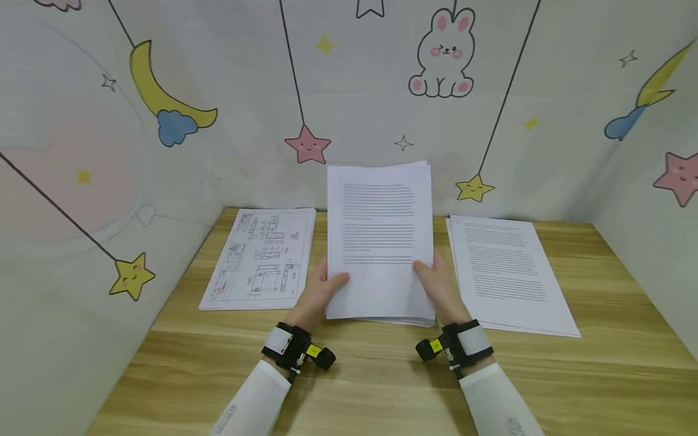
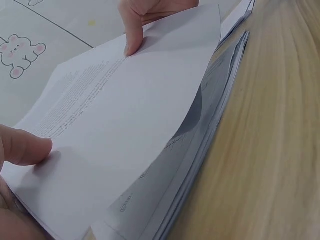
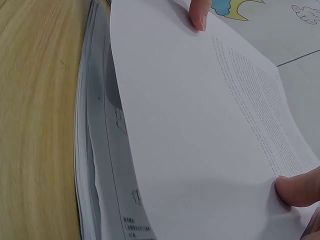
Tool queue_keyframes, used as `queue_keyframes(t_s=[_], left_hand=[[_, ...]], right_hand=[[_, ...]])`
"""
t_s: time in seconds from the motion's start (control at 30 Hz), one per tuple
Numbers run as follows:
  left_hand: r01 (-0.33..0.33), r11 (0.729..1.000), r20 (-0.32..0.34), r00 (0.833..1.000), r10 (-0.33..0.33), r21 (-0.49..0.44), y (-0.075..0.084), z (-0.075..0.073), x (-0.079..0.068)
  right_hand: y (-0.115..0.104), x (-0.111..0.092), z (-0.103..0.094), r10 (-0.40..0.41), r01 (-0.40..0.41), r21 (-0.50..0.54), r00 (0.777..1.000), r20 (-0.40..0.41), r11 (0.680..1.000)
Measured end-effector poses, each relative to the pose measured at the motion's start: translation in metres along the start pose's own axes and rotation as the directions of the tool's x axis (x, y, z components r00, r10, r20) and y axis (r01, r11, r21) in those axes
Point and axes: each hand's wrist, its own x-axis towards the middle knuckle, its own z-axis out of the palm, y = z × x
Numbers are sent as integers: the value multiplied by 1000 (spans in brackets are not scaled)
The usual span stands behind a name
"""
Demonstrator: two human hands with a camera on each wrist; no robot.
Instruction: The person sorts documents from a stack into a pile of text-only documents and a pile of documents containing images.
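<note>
A printed text sheet is held up, tilted, between both hands. My left hand grips its left edge, thumb on the printed face and fingers behind. On the opposite edge my right hand pinches it the same way, its thumb just below the last text lines. Under the raised sheet lies a stack of papers whose top page bears line drawings; in the right wrist view its layered edge shows along the table. The fingers behind the sheet are mostly hidden.
On the wooden table, a pile of technical drawings lies to the left. To the right is another pile of text pages, slightly fanned. A white curtain with cartoon prints stands at the back and both sides.
</note>
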Motion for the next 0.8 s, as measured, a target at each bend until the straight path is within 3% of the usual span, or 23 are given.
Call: queue_keyframes(t_s=[0.17,0.43,0.8], left_hand=[[-6,1000,38,999,7,-31,-3,16,6],[39,996,93,995,-31,-79,-6,41,11],[58,998,100,993,-56,-17,-13,78,20]], right_hand=[[2,-1,-19,-27,27,-27,1000,-4,999],[4,1,-47,-48,49,34,998,-43,998],[10,3,-86,1,-12,-122,996,-93,992]])
